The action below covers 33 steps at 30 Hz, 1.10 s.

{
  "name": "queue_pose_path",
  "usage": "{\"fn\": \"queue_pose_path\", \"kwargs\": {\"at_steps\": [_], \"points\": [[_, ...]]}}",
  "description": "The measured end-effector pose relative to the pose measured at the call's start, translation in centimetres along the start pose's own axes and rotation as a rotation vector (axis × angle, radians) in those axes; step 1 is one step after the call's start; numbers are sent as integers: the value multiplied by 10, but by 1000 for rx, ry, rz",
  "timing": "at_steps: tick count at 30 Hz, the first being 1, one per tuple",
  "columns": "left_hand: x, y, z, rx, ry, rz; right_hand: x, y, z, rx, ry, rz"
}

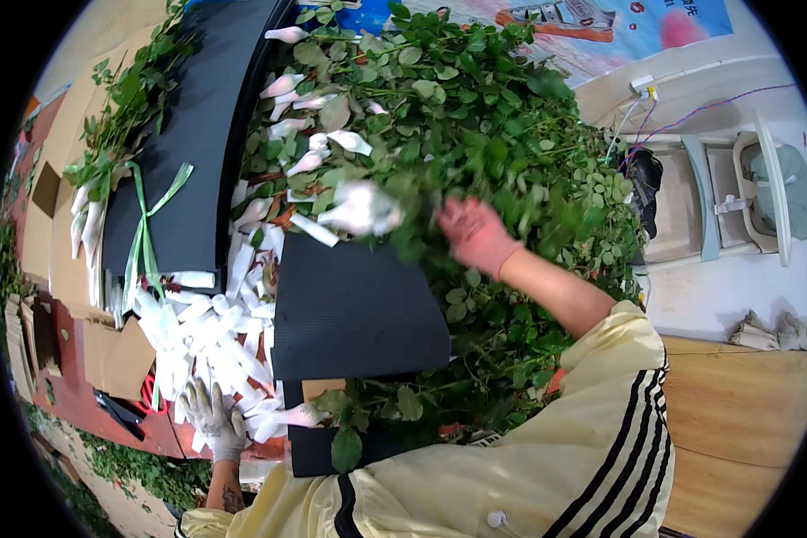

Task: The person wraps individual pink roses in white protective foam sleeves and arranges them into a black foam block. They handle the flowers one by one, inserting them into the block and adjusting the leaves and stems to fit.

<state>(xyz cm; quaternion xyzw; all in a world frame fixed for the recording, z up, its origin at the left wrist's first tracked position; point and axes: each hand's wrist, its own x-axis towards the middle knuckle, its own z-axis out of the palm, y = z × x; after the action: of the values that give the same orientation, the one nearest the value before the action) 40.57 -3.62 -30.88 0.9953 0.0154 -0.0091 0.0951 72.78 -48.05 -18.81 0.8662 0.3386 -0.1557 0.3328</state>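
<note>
My right hand (477, 235), in a pink glove, is closed around leafy rose stems, blurred by motion. Blurred blooms in white foam net sleeves (366, 208) lie to its left, at the head of that foliage. My left hand (216, 420), in a pale glove, rests with fingers spread on a heap of loose white foam net sleeves (198, 326). Between the hands lies a dark ribbed sheet (359, 309). One sleeved rose (302, 415) lies just below it, near my body. More sleeved roses (307, 161) lie at the edge of the big leafy pile (470, 107).
A long dark ribbed board (181, 148) carries a green plastic tie (144, 222). Farther left, netted roses (90, 222) lie on cardboard (60, 249). Red-handled scissors (153, 393) and a black tool (119, 413) lie beside the sleeves. A pale chair-like frame (706, 195) stands at right.
</note>
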Motion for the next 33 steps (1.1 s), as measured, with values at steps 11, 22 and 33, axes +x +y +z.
{"fn": "queue_pose_path", "kwargs": {"at_steps": [11,22,33], "points": [[0,1,14,-55,17,-15,61,152,61,423,-62,289],[3,-1,5,-81,29,-29,229,120,-80,43,453,-22],[-1,-1,0,-41,-12,-50,235,101,-59,175,189,-118]]}}
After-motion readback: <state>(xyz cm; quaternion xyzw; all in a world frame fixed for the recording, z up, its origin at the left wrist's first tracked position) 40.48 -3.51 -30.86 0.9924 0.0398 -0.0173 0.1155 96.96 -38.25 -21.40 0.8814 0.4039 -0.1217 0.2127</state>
